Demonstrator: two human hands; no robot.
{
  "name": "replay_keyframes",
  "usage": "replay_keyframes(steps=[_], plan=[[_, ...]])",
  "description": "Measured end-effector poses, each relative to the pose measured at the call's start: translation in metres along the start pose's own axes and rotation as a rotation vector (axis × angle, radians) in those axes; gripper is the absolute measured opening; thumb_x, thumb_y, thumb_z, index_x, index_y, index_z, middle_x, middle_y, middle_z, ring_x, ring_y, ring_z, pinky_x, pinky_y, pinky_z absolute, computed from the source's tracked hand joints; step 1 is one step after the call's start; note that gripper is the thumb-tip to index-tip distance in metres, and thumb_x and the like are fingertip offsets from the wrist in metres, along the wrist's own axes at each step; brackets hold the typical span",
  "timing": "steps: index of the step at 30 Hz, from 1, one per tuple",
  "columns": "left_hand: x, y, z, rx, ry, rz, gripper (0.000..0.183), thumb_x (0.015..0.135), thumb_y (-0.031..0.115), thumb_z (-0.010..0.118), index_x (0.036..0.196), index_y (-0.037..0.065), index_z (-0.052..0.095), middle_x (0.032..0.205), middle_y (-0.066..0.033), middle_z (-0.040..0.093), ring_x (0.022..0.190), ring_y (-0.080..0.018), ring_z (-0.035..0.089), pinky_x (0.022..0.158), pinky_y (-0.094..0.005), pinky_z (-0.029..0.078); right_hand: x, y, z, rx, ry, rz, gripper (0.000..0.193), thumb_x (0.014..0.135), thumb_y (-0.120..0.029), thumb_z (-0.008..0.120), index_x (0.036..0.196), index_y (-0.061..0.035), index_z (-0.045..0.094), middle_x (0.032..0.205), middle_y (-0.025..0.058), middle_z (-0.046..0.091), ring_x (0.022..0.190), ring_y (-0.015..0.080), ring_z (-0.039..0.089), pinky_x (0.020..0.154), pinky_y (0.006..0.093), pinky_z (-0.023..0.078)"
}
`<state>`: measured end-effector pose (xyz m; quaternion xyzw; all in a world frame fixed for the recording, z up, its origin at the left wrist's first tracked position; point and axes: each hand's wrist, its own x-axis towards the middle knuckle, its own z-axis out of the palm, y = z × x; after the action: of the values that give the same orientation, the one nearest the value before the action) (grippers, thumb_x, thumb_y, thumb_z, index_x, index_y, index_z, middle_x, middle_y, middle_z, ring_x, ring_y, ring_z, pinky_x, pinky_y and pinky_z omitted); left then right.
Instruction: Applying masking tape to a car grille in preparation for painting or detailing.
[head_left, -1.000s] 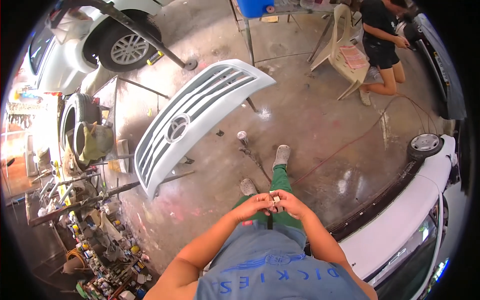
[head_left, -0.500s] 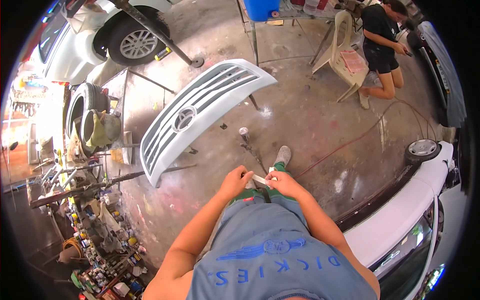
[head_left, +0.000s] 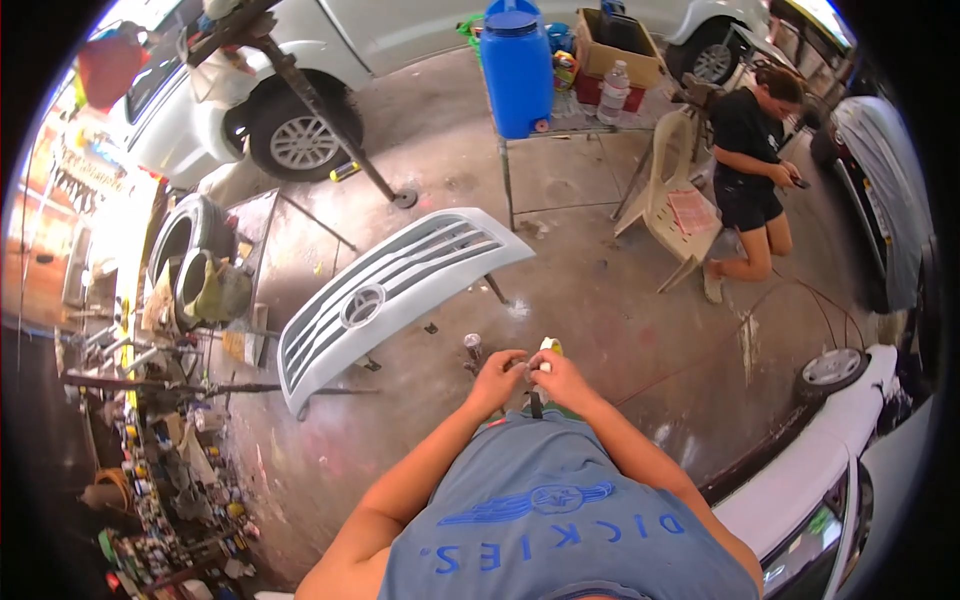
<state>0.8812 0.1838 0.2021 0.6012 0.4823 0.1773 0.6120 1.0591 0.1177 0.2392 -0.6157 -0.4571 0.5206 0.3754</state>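
Note:
My left hand (head_left: 500,382) and my right hand (head_left: 561,383) meet in front of my waist, their fingers closed and almost touching. In the right one is a small white and yellow roll of tape (head_left: 552,347), partly hidden by the fingers. The left fingertips pinch near it, but anything between them is too small to make out. Beyond them, to the left, a pale grey car grille (head_left: 410,290) with dark slats and a round emblem is held up off the floor on a stand. A small upright metal object (head_left: 473,343) stands just past my left hand.
Another person (head_left: 750,170) kneels at the right, behind a beige plastic chair (head_left: 672,190). A blue drum (head_left: 515,80) and a water bottle (head_left: 614,90) stand on a table. Tyres (head_left: 190,235) and cluttered cans are left; a white car (head_left: 810,450) is right; a hose crosses the floor.
My hands have drawn together; the pale strip stretched between them before no longer shows. The view has tilted up, bringing more of the far table and vehicle into sight.

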Motion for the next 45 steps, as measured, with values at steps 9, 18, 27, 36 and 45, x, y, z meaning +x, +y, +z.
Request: replay_keyframes(steps=[9,18,27,36,45], plan=[[-0.006,0.068,0.023,0.093,-0.043,-0.030,0.020,0.094,0.015,0.063,0.103,-0.001,0.071,0.082,-0.0073,0.070,0.075,-0.0129,0.064,0.070,-0.0288,0.052,0.003,0.026,-0.048,0.215,0.048,0.098,0.014,0.086,-0.007,0.064,0.097,-0.0009,0.059,0.090,0.0075,0.065,0.085,0.0157,0.065,0.076,0.0319,0.053],[0.007,0.052,0.034,-0.019,0.057,-0.013,0.020,0.096,0.005,0.056,0.112,0.001,0.068,0.092,-0.0077,0.071,0.082,-0.0131,0.066,0.076,-0.0287,0.055,0.005,0.039,-0.048,0.345,-0.012,0.165,0.017,0.087,-0.007,0.065,0.102,0.0005,0.064,0.093,0.0059,0.066,0.083,0.0138,0.065,0.075,0.0297,0.053],[-0.009,0.050,0.029,-0.033,0.007,-0.151,0.028,0.099,0.009,0.054,0.124,-0.002,0.063,0.103,-0.0103,0.071,0.093,-0.0139,0.066,0.083,-0.0286,0.054,0.011,0.047,-0.032,0.280,-0.111,0.225,0.011,0.091,-0.009,0.065,0.099,-0.0021,0.065,0.083,0.0017,0.062,0.073,0.0095,0.058,0.065,0.0266,0.048],[0.003,0.055,0.045,0.022,-0.061,-0.165,0.025,0.096,0.019,0.061,0.112,0.001,0.070,0.092,-0.0096,0.072,0.082,-0.0132,0.067,0.075,-0.0297,0.055,0.003,0.029,-0.045,0.094,-0.017,0.202,0.025,0.086,-0.019,0.072,0.098,0.0004,0.063,0.082,0.0087,0.067,0.068,0.0151,0.063,0.064,0.0322,0.051],[0.052,0.056,0.064,0.410,-0.183,-0.028,0.020,0.091,0.014,0.064,0.105,0.001,0.069,0.088,-0.0118,0.072,0.076,-0.0155,0.067,0.067,-0.0303,0.053,-0.047,0.064,-0.122,-0.045,0.312,0.260,0.041,0.087,-0.030,0.071,0.116,-0.0012,0.061,0.106,0.0204,0.069,0.100,0.0362,0.066,0.085,0.0421,0.052]])
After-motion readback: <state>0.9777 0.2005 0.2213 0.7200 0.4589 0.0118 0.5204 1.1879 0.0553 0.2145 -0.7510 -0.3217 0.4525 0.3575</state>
